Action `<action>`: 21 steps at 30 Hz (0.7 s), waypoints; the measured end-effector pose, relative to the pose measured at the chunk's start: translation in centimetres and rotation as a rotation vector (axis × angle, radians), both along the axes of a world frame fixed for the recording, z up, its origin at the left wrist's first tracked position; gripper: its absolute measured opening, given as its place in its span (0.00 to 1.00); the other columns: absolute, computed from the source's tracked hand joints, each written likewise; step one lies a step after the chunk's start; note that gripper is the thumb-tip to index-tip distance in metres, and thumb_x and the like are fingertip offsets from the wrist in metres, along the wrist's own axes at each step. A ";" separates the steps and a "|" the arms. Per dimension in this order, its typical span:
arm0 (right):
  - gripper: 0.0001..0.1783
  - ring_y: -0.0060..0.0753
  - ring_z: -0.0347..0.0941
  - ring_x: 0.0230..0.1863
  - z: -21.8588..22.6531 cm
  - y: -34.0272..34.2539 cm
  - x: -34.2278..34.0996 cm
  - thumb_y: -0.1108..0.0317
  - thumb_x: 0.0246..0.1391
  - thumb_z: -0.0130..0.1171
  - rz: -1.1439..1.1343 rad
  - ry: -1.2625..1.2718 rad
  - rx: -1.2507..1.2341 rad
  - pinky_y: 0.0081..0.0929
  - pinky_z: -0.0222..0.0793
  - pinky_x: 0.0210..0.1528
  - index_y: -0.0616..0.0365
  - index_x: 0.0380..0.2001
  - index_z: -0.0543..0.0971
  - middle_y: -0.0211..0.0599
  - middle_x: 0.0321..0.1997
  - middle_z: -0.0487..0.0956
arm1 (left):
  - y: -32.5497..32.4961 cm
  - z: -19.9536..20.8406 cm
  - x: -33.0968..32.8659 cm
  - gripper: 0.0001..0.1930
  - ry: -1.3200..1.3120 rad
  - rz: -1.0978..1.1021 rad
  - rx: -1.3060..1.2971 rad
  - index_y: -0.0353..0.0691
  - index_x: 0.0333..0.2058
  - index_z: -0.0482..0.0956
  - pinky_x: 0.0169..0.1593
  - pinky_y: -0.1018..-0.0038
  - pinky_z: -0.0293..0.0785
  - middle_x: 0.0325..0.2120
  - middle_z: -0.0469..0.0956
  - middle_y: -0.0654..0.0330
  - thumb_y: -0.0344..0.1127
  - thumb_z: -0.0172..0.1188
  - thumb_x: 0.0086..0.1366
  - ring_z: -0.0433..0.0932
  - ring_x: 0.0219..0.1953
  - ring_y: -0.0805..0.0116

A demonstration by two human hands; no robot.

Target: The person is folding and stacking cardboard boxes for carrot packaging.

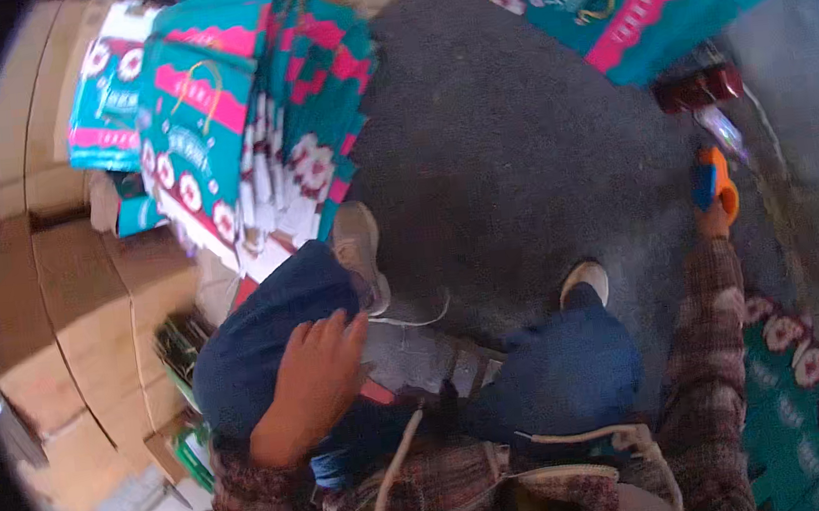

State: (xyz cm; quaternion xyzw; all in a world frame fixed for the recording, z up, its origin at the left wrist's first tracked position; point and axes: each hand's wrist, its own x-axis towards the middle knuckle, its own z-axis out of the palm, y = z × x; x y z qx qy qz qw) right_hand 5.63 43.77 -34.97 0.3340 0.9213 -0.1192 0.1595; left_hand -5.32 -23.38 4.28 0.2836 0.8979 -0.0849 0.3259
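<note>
My left hand lies over my left thigh, fingers stretched out and holding nothing. At arm's length on the right, my right hand is closed on an orange and blue handheld tool. Its exact kind is not clear from here. Just beyond the tool are a piece of shiny clear plastic and a dark red object on the floor. Ahead of my left foot stands a fanned stack of teal and pink paper gift bags with flower prints and cord handles.
More teal bags lie at the far right, and another teal printed piece lies beside my right forearm. Brown cardboard boxes line the left side. Dark grey floor stretches between the bag piles. My shoes rest on it.
</note>
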 end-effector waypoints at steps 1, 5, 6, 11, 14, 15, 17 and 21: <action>0.32 0.55 0.69 0.55 1.1 -3.3 -1.4 0.58 0.52 0.59 -0.089 -0.072 0.084 0.41 0.66 0.55 0.60 0.58 0.66 0.54 0.54 0.73 | -0.3 0.8 0.4 0.32 -0.010 0.002 0.023 0.37 0.56 0.65 0.57 0.59 0.63 0.52 0.70 0.47 0.43 0.63 0.54 0.69 0.53 0.51; 0.25 0.50 0.73 0.51 6.3 -4.3 -5.5 0.61 0.53 0.60 0.429 0.051 0.014 0.38 0.69 0.50 0.63 0.51 0.72 0.52 0.50 0.76 | -1.2 0.8 0.9 0.33 0.056 -0.086 0.254 0.38 0.56 0.65 0.57 0.59 0.63 0.51 0.69 0.46 0.43 0.64 0.53 0.69 0.53 0.51; 0.22 0.46 0.75 0.49 8.6 -10.8 -9.6 0.61 0.54 0.60 0.488 0.098 -0.258 0.36 0.70 0.48 0.64 0.48 0.74 0.50 0.47 0.77 | -1.8 1.5 1.5 0.33 0.070 -0.052 0.217 0.38 0.56 0.65 0.57 0.59 0.63 0.51 0.69 0.46 0.43 0.64 0.53 0.69 0.53 0.51; 0.19 0.27 0.76 0.34 26.1 -31.9 -22.3 0.57 0.58 0.57 0.646 0.226 -0.937 0.24 0.70 0.37 0.63 0.43 0.76 0.36 0.33 0.78 | -4.0 2.4 2.9 0.33 0.055 -0.088 0.338 0.38 0.56 0.65 0.56 0.58 0.64 0.50 0.70 0.45 0.45 0.62 0.54 0.70 0.52 0.51; 0.17 0.20 0.74 0.32 30.7 -42.2 -28.4 0.56 0.59 0.55 0.737 0.149 -1.195 0.20 0.69 0.32 0.61 0.38 0.77 0.28 0.30 0.75 | -5.7 2.3 3.9 0.32 0.149 -0.097 0.458 0.38 0.56 0.65 0.56 0.58 0.63 0.50 0.70 0.45 0.45 0.61 0.55 0.71 0.51 0.52; 0.19 0.20 0.74 0.32 31.1 -45.6 -30.5 0.54 0.59 0.55 0.760 0.098 -1.171 0.19 0.69 0.32 0.60 0.39 0.77 0.29 0.32 0.76 | -6.3 2.6 4.0 0.32 0.161 -0.083 0.457 0.38 0.56 0.65 0.56 0.58 0.63 0.50 0.70 0.45 0.45 0.61 0.55 0.71 0.51 0.52; 0.20 0.20 0.75 0.33 30.5 -51.6 -33.7 0.52 0.59 0.55 0.800 0.046 -1.138 0.19 0.70 0.31 0.60 0.40 0.76 0.30 0.33 0.76 | -7.2 2.9 3.6 0.30 0.194 -0.052 0.493 0.38 0.56 0.65 0.55 0.59 0.64 0.50 0.70 0.45 0.44 0.59 0.56 0.71 0.50 0.52; 0.29 0.26 0.77 0.34 27.2 -61.6 -37.1 0.45 0.55 0.57 0.386 0.112 -1.239 0.22 0.73 0.32 0.62 0.44 0.73 0.36 0.38 0.77 | -9.8 2.0 3.4 0.29 0.219 0.022 0.535 0.38 0.56 0.65 0.53 0.59 0.65 0.50 0.70 0.44 0.42 0.57 0.57 0.72 0.50 0.51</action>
